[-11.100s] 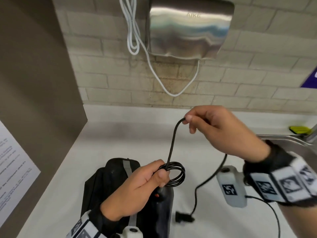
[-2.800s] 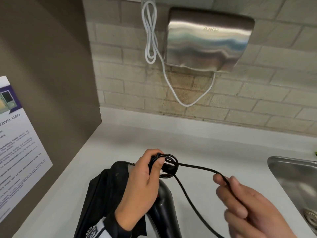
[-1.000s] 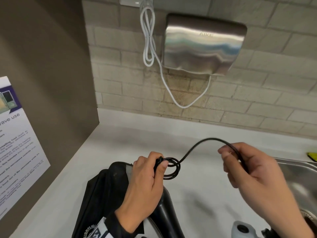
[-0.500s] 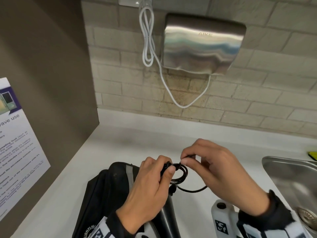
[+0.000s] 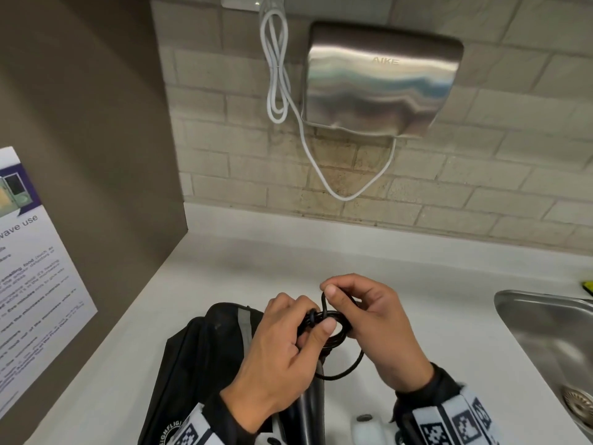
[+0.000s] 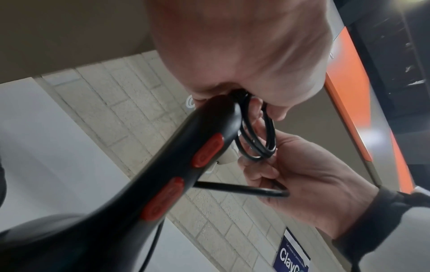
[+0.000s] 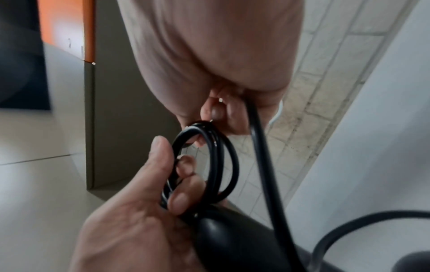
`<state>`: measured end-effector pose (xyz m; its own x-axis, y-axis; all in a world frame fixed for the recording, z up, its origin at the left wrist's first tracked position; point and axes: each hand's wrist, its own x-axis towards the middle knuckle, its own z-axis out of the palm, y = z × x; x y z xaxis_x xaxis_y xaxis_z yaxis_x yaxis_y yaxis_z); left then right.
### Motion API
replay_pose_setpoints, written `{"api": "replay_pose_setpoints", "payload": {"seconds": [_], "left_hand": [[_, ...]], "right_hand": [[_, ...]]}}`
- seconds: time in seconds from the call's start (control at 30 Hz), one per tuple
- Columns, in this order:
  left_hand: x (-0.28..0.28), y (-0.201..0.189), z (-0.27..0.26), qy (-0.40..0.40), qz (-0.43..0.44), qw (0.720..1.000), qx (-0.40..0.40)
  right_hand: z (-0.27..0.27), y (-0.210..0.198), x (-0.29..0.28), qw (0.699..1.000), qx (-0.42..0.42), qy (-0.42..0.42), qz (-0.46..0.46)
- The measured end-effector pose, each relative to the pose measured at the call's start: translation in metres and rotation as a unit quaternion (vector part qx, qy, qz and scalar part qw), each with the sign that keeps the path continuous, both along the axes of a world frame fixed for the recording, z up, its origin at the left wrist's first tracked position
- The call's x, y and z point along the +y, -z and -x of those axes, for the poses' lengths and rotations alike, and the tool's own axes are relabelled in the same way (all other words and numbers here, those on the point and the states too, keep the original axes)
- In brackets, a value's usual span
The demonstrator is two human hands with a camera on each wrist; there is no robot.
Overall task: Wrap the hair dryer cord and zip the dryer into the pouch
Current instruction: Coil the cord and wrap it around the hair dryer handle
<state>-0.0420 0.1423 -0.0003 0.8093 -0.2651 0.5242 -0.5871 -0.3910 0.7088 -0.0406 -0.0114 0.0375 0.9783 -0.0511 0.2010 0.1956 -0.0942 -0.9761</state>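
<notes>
The black hair dryer (image 5: 313, 409) (image 6: 163, 180) with two red switches lies over the black pouch (image 5: 199, 364) at the counter's front edge. My left hand (image 5: 288, 345) (image 7: 149, 211) grips the end of the dryer's handle together with the coiled loops of black cord (image 5: 333, 329) (image 6: 256, 139) (image 7: 216, 165). My right hand (image 5: 362, 319) (image 6: 291, 174) pinches the free run of cord just above and beside the coil. A slack loop of cord (image 5: 345, 370) hangs below the hands. The plug is not visible.
A white counter (image 5: 224, 274) runs back to a brick wall with a steel hand dryer (image 5: 382, 78) and its white cable (image 5: 279, 69). A steel sink (image 5: 545, 342) is at the right. A brown panel with a printed notice (image 5: 29, 268) stands at the left.
My right hand, out to the right with a long arc of cord a second ago, has come in to the coil. The loose cord has shrunk to a small loop under the hands.
</notes>
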Motion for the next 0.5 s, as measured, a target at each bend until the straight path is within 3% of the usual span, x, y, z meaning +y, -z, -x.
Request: {"api": "replay_pose_setpoints", "payload": {"seconds": [0.17,0.27,0.5], "left_hand": [[-0.001,0.002,-0.001,0.002,0.002,1.000,-0.006],[-0.002,0.004,0.000,0.008,0.015,1.000,-0.010],[0.002,0.005,-0.001,-0.004,0.082,0.996,0.020]], "right_hand": [[0.000,0.005,0.000,0.999,0.023,0.006,-0.038],[0.001,0.007,-0.003,1.000,0.019,-0.007,-0.005],[0.015,0.030,-0.008,0.995,-0.064,-0.078,0.022]]}}
